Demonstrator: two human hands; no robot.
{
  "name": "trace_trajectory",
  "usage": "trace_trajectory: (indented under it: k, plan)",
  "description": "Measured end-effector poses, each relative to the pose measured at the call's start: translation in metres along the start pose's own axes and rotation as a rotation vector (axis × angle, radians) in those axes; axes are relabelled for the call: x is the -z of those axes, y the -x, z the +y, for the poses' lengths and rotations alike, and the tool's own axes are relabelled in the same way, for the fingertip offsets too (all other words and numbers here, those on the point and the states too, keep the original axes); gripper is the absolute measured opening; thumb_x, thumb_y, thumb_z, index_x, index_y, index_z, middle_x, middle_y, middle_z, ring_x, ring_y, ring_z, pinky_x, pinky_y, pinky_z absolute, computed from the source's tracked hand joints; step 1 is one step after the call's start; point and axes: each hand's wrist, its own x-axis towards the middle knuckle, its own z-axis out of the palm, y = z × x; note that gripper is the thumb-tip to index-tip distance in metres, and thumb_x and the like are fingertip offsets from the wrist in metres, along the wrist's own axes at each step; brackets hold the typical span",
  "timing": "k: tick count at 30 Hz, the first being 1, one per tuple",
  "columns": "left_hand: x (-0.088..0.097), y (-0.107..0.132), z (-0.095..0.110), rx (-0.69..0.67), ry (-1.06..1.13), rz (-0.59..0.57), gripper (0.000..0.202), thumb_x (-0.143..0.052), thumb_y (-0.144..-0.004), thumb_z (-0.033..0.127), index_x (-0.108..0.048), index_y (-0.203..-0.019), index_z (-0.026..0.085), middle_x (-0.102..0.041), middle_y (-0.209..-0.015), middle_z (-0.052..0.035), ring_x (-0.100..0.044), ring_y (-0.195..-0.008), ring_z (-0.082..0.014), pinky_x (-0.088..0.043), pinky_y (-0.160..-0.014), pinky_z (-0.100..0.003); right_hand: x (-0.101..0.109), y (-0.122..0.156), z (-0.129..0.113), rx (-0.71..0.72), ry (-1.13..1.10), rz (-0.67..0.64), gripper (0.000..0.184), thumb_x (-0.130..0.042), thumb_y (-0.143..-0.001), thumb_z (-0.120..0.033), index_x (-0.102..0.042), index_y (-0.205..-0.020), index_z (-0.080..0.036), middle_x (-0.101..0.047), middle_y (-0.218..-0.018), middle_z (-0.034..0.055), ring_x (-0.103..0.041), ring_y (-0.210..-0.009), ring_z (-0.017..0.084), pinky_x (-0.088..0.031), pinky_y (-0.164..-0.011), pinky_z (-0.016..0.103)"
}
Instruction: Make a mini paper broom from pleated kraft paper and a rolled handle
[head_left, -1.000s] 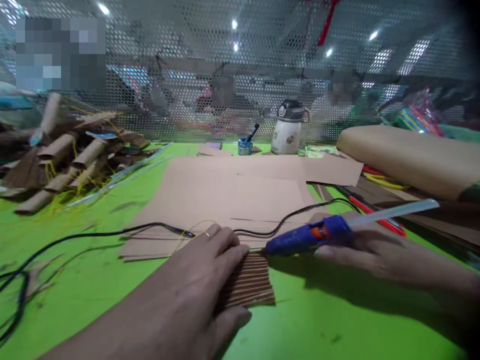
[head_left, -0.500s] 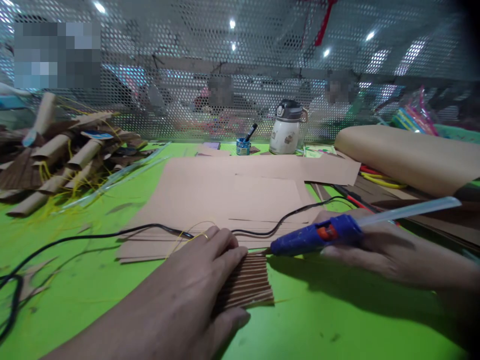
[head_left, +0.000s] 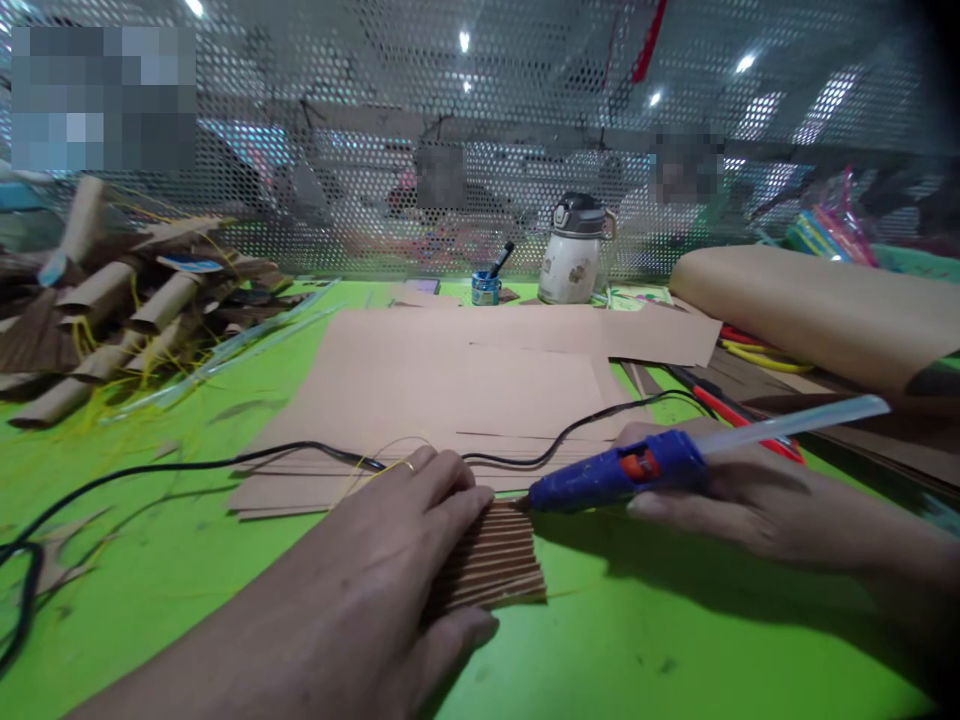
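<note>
A small piece of brown corrugated card (head_left: 495,565) lies on the green table (head_left: 675,650) in front of me. My left hand (head_left: 390,560) presses flat on it, fingers stretched out, a ring on one finger. My right hand (head_left: 757,505) grips a blue glue gun (head_left: 619,472) lying nearly level. The gun's nozzle touches the card's far right corner. A clear glue stick (head_left: 795,420) pokes out of the gun's back. The gun's black cable (head_left: 225,465) runs left across the table.
Flat brown paper sheets (head_left: 465,390) lie behind the card. Paper rolls and yellow strips (head_left: 112,310) are heaped at the left. A white jug (head_left: 574,255) and a small blue pot (head_left: 486,288) stand by the mesh screen. A big paper roll (head_left: 817,310) and red-handled tools (head_left: 742,410) lie right.
The glue gun has shifted slightly left, its nozzle staying at the card's corner. My left hand stays pressed on the card.
</note>
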Motion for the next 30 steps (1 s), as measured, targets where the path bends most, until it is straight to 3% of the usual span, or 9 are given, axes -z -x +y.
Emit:
trace_trajectory:
  k: [6, 20, 30]
  plan:
    - [-0.001, -0.001, -0.007, -0.054, 0.017, -0.014, 0.042, -0.058, -0.081, 0.042, -0.056, -0.121, 0.029, -0.055, -0.116, -0.0056, -0.054, -0.098, -0.0244, -0.047, -0.083, -0.040, 0.001, 0.004, 0.004, -0.027, -0.019, 0.006, 0.019, -0.057, -0.087, -0.037, -0.070, -0.093, -0.026, -0.071, -0.086, -0.0024, -0.065, -0.075, 0.018, -0.053, -0.063, 0.026]
    - [0.001, -0.002, -0.003, -0.024, 0.045, 0.006, 0.038, -0.062, -0.077, 0.038, -0.062, -0.114, 0.027, -0.058, -0.109, -0.0058, -0.056, -0.091, -0.0246, -0.046, -0.079, -0.039, 0.003, 0.001, -0.006, -0.032, 0.011, 0.057, 0.022, -0.056, -0.088, -0.039, -0.071, -0.089, -0.024, -0.067, -0.071, -0.0005, -0.060, -0.062, 0.017, -0.050, -0.055, 0.025]
    - [-0.001, 0.001, -0.007, -0.042, 0.026, -0.002, 0.040, -0.060, -0.080, 0.041, -0.059, -0.119, 0.029, -0.057, -0.111, -0.0051, -0.055, -0.093, -0.0240, -0.046, -0.078, -0.038, 0.001, 0.001, -0.003, -0.023, -0.036, -0.010, 0.021, -0.058, -0.088, -0.034, -0.071, -0.102, -0.026, -0.071, -0.084, -0.0008, -0.066, -0.075, 0.019, -0.054, -0.067, 0.026]
